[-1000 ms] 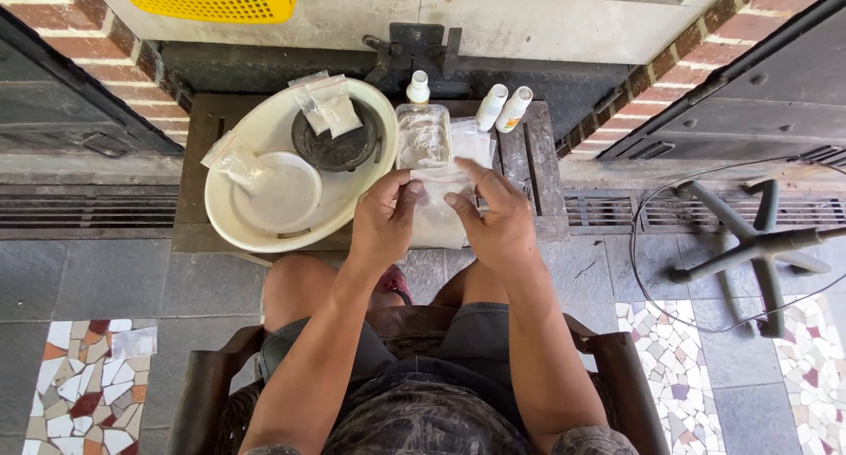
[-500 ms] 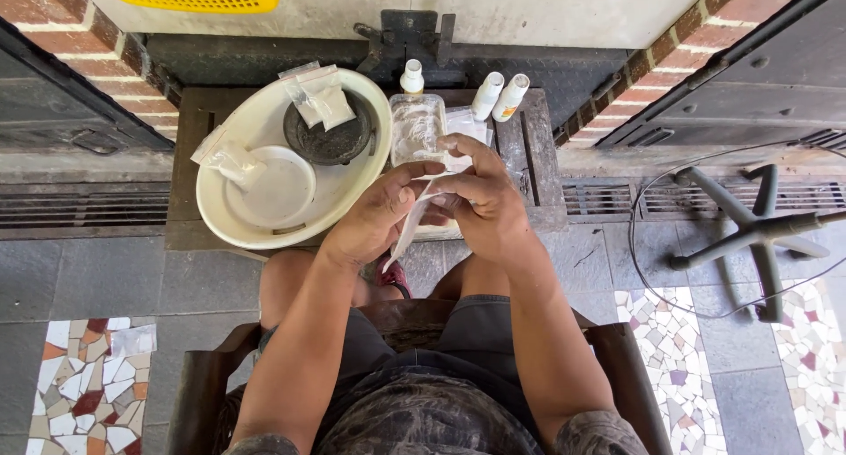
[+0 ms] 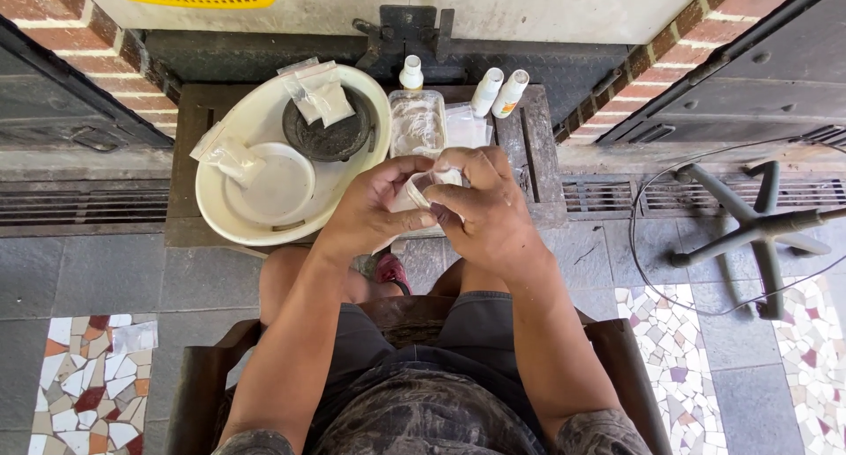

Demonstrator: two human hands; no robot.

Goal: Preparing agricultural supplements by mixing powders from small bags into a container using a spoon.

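Both hands meet over the low wooden table (image 3: 189, 120), left hand (image 3: 374, 210) and right hand (image 3: 485, 210) pinching a small clear plastic packet (image 3: 412, 191) between their fingertips, its long axis slanting from lower left to upper right.

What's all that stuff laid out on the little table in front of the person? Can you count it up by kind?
Small white bottles: 3
Large white basin: 1
Dark round dish: 1
White bowl: 1
Clear plastic box: 1
Small clear bags: 2 in the basin, 1 in both hands
Total: 10
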